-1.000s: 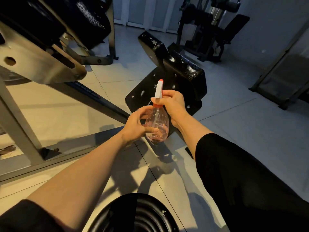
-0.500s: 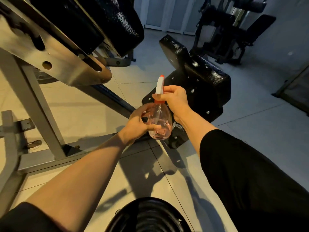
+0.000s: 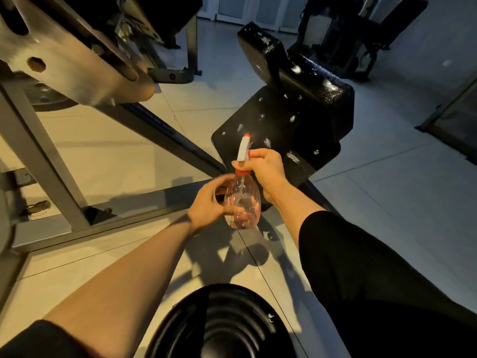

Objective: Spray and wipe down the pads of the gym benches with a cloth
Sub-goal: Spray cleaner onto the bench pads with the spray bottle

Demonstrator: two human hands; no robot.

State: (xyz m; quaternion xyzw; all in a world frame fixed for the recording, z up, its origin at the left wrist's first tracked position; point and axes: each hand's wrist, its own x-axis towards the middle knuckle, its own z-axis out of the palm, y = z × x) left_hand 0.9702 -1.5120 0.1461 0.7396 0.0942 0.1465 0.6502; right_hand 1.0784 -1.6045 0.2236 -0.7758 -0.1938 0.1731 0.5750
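1. At centre of the head view, I see both hands on one spray bottle [image 3: 242,200], a clear body with pinkish liquid, a red collar and a white trigger head with a red nozzle tip.
2. Right hand [image 3: 265,169] is curled round the neck and trigger, just under the white head.
3. Left hand [image 3: 210,205] cups the bottle body from 9 o'clock, fingers wrapped round its lower half.
4. Nozzle points toward 12 o'clock, at the black bench pad [image 3: 309,83] just beyond the hands.
5. Pad surface is glossy with pale specks and streaks on top and on its black underside panel [image 3: 260,120].
6. From 10 o'clock a grey steel machine frame [image 3: 64,60] slants down across the tiled floor [image 3: 387,202].
7. At 6 o'clock, below my arms, sits a round black ribbed pad [image 3: 224,324].
8. At 1 o'clock, well apart, more dark gym equipment [image 3: 361,34] stands by the wall.
9. Both forearms are bare to black sleeves [image 3: 374,280].
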